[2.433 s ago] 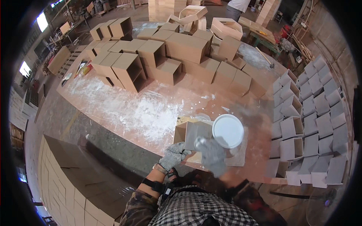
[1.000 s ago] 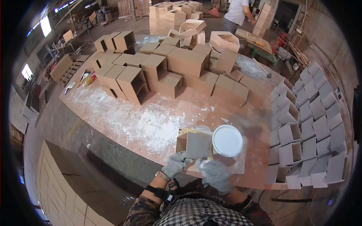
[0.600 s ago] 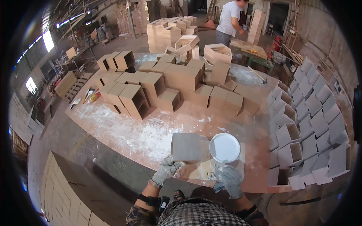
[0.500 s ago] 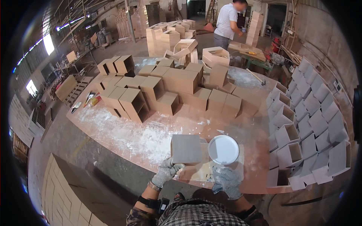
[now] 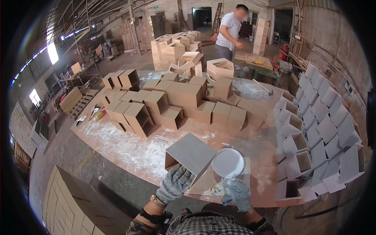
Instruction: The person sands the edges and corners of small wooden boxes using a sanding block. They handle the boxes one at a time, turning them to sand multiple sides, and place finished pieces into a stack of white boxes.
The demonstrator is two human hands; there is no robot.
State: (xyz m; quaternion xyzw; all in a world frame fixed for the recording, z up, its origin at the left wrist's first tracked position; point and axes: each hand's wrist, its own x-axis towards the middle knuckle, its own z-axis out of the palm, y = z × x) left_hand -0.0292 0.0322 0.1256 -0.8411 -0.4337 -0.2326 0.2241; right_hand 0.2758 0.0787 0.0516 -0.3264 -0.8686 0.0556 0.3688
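1. A dusty workshop table (image 5: 117, 141) fills the frame's centre, bearing many open wooden boxes.
2. Left hand (image 5: 175, 183), gloved, grips one grey box (image 5: 190, 153), lower centre.
3. Right hand (image 5: 236, 192) curls beside one white tub (image 5: 228, 162), its grip unclear.

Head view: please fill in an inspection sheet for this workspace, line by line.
Surface: wooden worktable, dusted with white powder.
Job's things: open wooden box tilted at the near edge; white tub on a flat board.
Clutter: many open wooden boxes mid-table, more stacked at right.
Hands: gloved left hand grips the box's lower edge; gloved right hand is by the tub, grip unclear.
Cables: nothing seen.
Surroundings: workshop; a person works at a far bench.
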